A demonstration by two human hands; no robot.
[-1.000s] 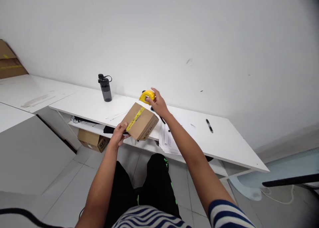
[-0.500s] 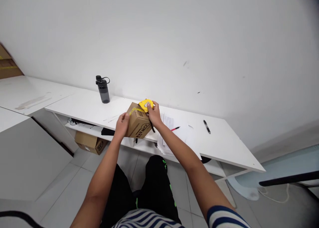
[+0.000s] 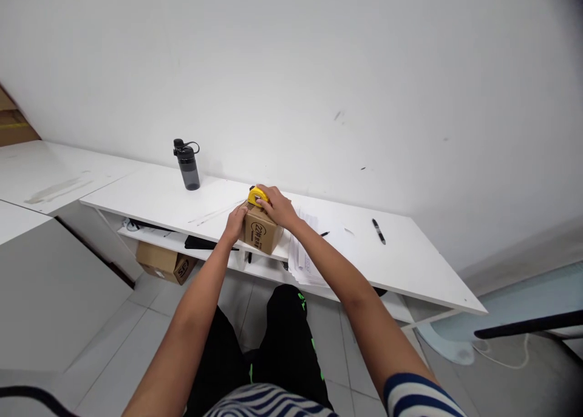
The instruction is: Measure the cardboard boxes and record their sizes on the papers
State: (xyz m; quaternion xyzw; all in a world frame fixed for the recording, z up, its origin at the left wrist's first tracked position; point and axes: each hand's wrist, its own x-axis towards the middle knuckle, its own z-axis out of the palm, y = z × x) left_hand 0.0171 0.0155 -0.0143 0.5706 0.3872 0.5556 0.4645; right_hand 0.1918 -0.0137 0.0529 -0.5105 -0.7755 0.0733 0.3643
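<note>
A small brown cardboard box (image 3: 261,230) with black printing sits near the front edge of the white desk, between my hands. My left hand (image 3: 235,221) grips the box's left side, thumb near its top edge. Over the box top, my right hand (image 3: 279,206) is closed on a yellow tape measure (image 3: 257,196). The tape measure is at the box's far top side, and I cannot tell whether its blade is out. My right hand and forearm hide part of the box's right side.
A dark water bottle (image 3: 187,165) stands at the back left of the desk (image 3: 396,253). Paper sheets (image 3: 310,256) and a pen (image 3: 325,233) lie right of the box, and a black marker (image 3: 378,231) farther right. Another carton (image 3: 161,262) sits on the lower shelf.
The box has turned and now sits flatter on the desk. My right hand has moved left over its top with the tape measure. My left hand has shifted slightly to the right.
</note>
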